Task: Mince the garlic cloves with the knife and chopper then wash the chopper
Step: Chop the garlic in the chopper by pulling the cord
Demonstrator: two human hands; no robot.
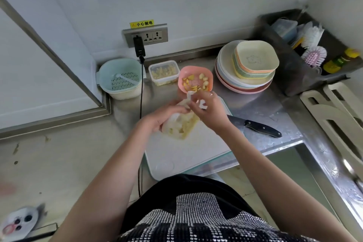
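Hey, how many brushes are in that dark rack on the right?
2: a white-bristled brush toward the back of the rack, and a pink-and-white brush just in front of it. Others may be hidden behind them.

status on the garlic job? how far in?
Done: cut garlic pieces sit in the pink bowl; knife lies on the counter. In hand: left hand and right hand hold the chopper, filled with garlic. Left: washing the chopper.
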